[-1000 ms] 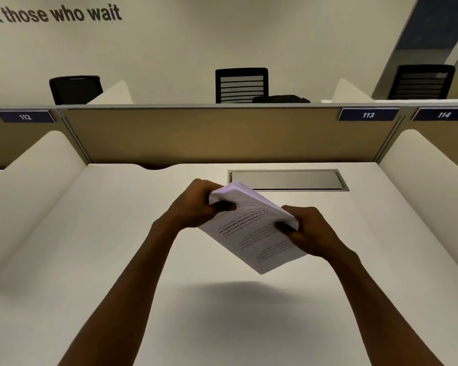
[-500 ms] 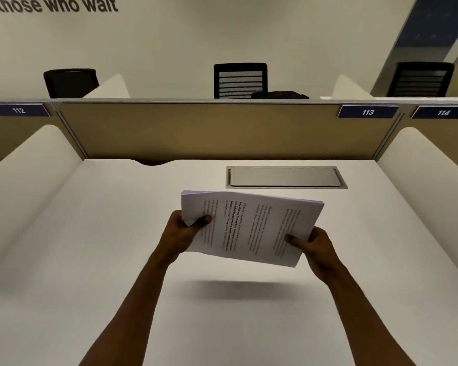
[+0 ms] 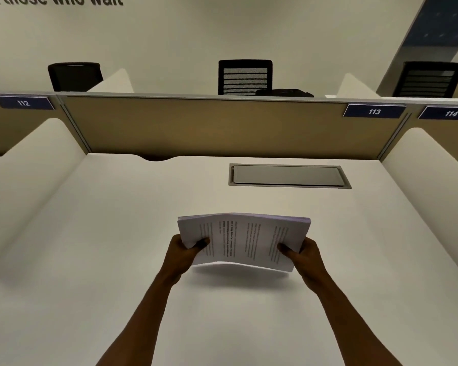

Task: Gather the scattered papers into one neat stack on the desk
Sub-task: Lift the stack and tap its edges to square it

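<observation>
Paper stack [image 3: 245, 241]: gathered sheets, printed face up, text lines running sideways to you, bowed slightly upward at middle. Held just above worktop [image 3: 117, 233], shadow directly beneath near edge. Your left hand [image 3: 185, 253]: grip clenched on stack's left end, thumb on top. Your right hand [image 3: 303, 256]: grip clenched on right end, thumb on top. Beyond stack: closed grey cable hatch [image 3: 288, 175] set in worktop. Tan partition [image 3: 209, 128] behind, label 113 [image 3: 374, 111] at its right.
</observation>
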The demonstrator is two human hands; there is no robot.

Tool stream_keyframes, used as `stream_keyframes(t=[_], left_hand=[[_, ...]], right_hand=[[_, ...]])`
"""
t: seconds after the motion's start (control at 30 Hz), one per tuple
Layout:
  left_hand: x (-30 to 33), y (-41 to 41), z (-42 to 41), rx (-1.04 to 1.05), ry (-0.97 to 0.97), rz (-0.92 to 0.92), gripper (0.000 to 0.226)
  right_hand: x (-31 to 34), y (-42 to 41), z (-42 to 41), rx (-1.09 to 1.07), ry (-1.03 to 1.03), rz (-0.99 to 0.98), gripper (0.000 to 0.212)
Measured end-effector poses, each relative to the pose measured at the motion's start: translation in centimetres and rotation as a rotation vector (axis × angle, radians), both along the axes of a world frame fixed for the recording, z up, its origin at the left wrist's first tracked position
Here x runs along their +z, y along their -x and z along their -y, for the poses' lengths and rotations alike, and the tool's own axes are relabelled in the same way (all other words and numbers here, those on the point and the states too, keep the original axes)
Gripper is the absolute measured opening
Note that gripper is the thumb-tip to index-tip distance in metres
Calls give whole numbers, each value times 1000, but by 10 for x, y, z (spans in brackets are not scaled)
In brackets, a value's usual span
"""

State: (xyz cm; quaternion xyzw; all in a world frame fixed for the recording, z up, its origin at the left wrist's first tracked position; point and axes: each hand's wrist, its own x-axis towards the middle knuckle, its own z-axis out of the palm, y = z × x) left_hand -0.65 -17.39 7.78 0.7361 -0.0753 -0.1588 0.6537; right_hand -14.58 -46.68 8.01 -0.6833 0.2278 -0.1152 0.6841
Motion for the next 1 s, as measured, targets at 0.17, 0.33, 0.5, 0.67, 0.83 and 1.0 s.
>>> stream_keyframes(t=[0.17, 0.33, 0.5, 0.67, 0.83, 1.0], left_hand=[[-20, 5, -3, -15, -45, -50, 31], [-18, 6, -1, -16, -13, -49, 26], [-27, 16, -5, -23, -51, -101, 36], [5, 17, 4, 142, -125, 154, 126], [77, -6, 27, 13, -441, 781, 106], [110, -15, 62, -373, -627, 753, 79]], right_hand=[[-17, 6, -6, 44, 20, -69, 31], [-21, 13, -1, 6, 40, -56, 30], [-27, 13, -7, 23, 80, -97, 31], [-7, 17, 8, 42, 163, -100, 23], [46, -5, 19, 106, 333, -53, 20], [89, -9, 26, 226, 547, -29, 29]])
